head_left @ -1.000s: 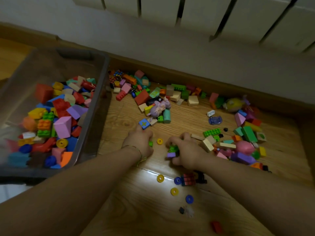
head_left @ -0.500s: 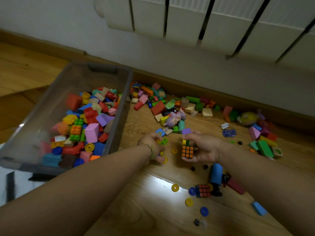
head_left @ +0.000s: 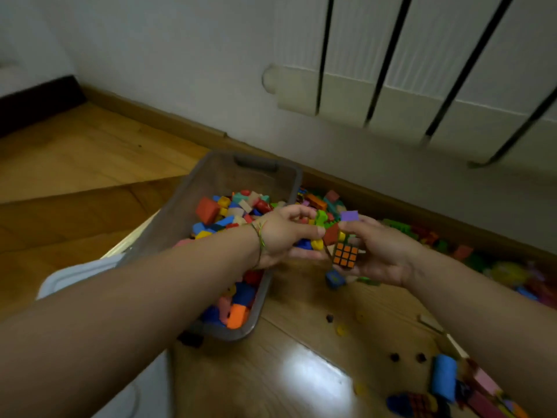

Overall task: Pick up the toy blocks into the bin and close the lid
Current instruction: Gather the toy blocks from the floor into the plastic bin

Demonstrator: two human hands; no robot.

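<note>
Rising off the floor toward the bin at centre frame; clamping fingers of left hand on small blocks, of right hand on a puzzle cube; likely dropping next.

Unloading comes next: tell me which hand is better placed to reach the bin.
Probably left. The left hand, gripping small blocks, is at the rim of the bin; the right hand, holding the puzzle cube, sits farther out over the floor.

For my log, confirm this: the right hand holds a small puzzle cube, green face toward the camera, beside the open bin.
Wrong colour: the head view shows the puzzle cube in the right hand with an orange face toward the camera, not green, beside the open bin.
</note>
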